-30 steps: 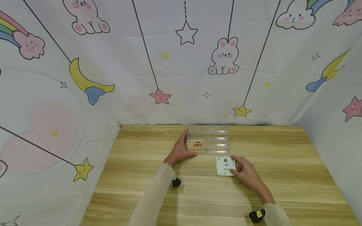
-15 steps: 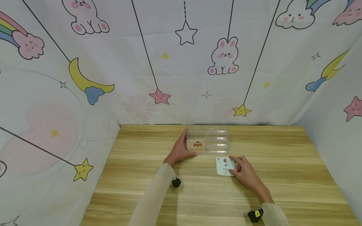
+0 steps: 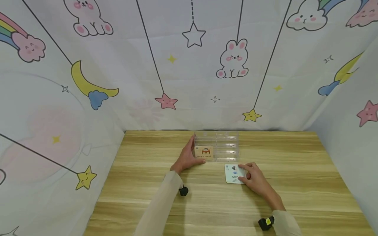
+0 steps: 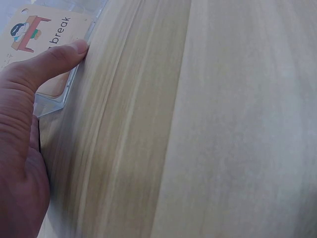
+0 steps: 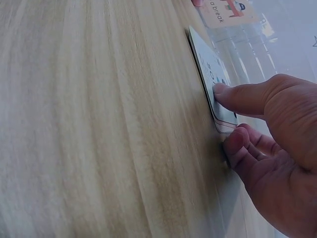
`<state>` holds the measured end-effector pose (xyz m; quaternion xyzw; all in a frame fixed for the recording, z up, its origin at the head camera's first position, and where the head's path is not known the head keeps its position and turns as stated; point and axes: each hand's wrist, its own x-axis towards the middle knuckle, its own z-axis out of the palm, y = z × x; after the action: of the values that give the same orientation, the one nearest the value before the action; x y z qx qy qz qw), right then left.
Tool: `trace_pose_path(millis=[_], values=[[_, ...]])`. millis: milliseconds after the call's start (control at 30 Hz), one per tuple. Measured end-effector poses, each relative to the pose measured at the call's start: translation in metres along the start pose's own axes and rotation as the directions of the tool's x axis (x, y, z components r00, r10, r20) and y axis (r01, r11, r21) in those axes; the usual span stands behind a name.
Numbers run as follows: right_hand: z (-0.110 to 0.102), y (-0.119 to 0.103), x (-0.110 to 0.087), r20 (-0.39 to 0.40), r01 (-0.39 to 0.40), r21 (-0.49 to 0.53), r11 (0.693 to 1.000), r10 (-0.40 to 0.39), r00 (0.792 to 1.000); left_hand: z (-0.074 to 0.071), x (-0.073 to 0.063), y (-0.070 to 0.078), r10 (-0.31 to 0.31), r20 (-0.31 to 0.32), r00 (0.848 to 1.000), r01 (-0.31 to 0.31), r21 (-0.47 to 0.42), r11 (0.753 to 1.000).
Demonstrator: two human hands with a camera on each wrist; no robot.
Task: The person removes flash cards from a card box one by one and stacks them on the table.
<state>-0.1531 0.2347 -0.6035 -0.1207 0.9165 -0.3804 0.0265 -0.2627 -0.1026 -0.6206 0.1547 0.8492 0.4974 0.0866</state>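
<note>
A clear plastic card rack (image 3: 226, 149) with tiered slots stands at the table's back. A tan card (image 3: 203, 152) reading "take a break" sits in its left column. My left hand (image 3: 187, 156) holds the rack by its left side. In the left wrist view the thumb (image 4: 62, 55) lies along its front edge, over the tan card's lower part; the other fingers are mostly hidden. In front of the rack, my right hand (image 3: 256, 178) pinches the right edge of a pale flash card (image 3: 232, 173) reading "son". The right wrist view shows layered edges at the card's corner (image 5: 225, 125).
The wooden table (image 3: 141, 196) ends at a white printed cloth (image 3: 189, 75) just behind the rack. Cloth walls also rise at left and right. A small black wrist camera (image 3: 183, 190) sits at the left cuff, another black camera (image 3: 265, 223) at the right.
The upper fingertip of my right hand has slid slightly inward over the card's top right corner. My left hand, the rack and the tan card stay as they were.
</note>
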Motion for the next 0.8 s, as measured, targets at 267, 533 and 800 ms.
trace_pose_path(millis=[267,533,800], values=[[0.000,0.000,-0.001,0.001,-0.018,0.009,1.000,0.018,1.000,-0.001,-0.001,0.001,0.002,0.003,1.000,-0.002,-0.002,1.000],[0.000,-0.005,0.002,-0.043,-0.023,0.009,1.000,0.023,0.999,-0.001,0.000,0.000,0.013,-0.001,1.000,-0.013,0.014,1.000],[0.004,-0.022,0.015,-0.100,0.027,-0.033,0.999,-0.030,0.995,-0.001,0.000,-0.002,0.009,-0.001,1.000,-0.009,0.018,1.000]])
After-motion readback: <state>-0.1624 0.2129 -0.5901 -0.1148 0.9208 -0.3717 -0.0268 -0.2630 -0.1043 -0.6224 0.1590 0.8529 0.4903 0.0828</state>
